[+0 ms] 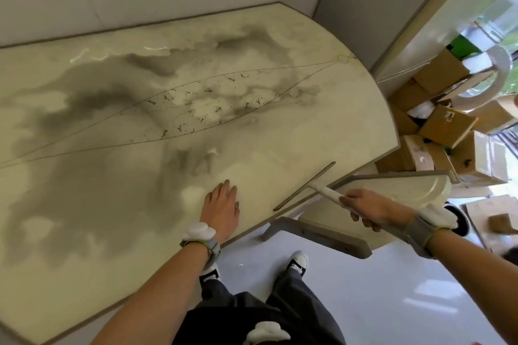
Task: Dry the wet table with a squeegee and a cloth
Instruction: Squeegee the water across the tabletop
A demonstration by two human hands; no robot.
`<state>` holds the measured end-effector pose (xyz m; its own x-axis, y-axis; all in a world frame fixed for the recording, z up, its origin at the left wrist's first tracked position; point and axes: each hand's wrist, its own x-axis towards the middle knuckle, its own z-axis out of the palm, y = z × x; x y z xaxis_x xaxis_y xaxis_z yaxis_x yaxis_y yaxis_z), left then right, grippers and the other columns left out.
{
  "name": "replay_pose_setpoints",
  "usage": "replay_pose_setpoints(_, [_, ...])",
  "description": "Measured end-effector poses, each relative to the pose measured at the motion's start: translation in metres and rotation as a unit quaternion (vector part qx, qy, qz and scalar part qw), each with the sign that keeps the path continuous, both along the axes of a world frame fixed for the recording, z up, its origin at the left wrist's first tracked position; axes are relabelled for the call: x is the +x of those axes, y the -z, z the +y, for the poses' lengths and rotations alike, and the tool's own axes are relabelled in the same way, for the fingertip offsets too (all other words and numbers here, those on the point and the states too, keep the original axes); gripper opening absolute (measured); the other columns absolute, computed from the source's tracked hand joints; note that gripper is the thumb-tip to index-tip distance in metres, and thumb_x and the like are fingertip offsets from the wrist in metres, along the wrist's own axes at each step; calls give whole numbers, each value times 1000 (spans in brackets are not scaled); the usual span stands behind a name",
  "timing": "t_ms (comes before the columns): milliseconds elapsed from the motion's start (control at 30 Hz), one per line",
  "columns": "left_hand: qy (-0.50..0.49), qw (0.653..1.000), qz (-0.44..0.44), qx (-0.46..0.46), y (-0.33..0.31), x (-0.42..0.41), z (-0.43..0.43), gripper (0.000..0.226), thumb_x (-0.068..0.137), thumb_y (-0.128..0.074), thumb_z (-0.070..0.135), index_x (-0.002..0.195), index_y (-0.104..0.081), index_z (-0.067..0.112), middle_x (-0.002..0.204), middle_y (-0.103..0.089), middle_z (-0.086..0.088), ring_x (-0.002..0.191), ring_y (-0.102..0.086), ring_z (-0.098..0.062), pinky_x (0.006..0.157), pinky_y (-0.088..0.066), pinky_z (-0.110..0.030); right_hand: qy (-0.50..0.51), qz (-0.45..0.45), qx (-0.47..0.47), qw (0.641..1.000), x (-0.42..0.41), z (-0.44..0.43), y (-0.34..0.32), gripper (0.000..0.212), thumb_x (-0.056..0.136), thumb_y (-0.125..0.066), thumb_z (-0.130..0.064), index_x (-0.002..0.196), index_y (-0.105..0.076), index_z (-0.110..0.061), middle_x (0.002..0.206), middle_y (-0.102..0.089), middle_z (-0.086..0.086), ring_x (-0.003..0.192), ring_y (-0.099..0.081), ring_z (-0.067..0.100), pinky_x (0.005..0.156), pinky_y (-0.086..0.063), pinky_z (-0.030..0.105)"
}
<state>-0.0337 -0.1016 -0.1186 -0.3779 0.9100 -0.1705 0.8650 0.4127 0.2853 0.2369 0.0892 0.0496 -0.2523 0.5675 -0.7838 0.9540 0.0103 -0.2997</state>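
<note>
Right hand [364, 209] gripping squeegee [311, 186] handle, left hand [221, 204] flat (fingers straight) on table [322, 109]

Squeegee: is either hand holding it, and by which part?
Yes. The right hand grips the squeegee by the end of its white handle. The left hand holds nothing; it rests flat on the table.

Left hand [221, 206] lies flat, fingers straight, arm extended; right hand [364, 209] curls round the squeegee [326, 194] handle.
</note>
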Motion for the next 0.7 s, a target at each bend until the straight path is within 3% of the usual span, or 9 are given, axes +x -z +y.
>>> replay_pose_setpoints(133, [-48,999,24,-9,5,12,5,45,87,-61,27,129,-58,11,141,-50,-12,126,-50,-30,96,-45,-43,-61,24,-5,998,-31,10,14,31,104,-39,-38,114,-55,-13,77,-56,7,48,-45,14,42,-42,25])
replay_pose_setpoints(333, [-166,985,37,-20,-1,48,19,47,77,-73,21,122,-63,13,131,-58,-14,115,-58,-33,86,-50,-43,-191,81,36,977,-79,28,32,36,104,-35,-34,102,-54,-3,90,-67,18,54,-56,25,43,-46,33])
replay_pose_setpoints(433, [-227,973,30,-29,-2,63,29,53,72,-78,16,123,-62,6,126,-61,-18,109,-61,-36,82,-51,-45,-222,92,41,970,-64,46,24,29,105,-32,-31,101,-49,-8,87,-59,16,54,-51,23,47,-45,34])
replay_pose_setpoints(567, [-280,959,14,-43,-2,75,34,51,86,-64,17,134,-54,4,139,-50,-20,124,-51,-39,94,-44,-49,-197,90,24,976,-6,85,13,36,104,-39,-37,105,-54,-4,81,-62,12,46,-51,20,40,-45,29])
replay_pose_setpoints(700, [-309,950,11,-51,-3,85,40,51,93,-53,20,143,-44,9,150,-37,-17,135,-38,-37,103,-36,-49,-212,59,17,975,33,113,12,35,103,-40,-36,103,-54,-4,79,-62,11,47,-51,21,42,-45,32])
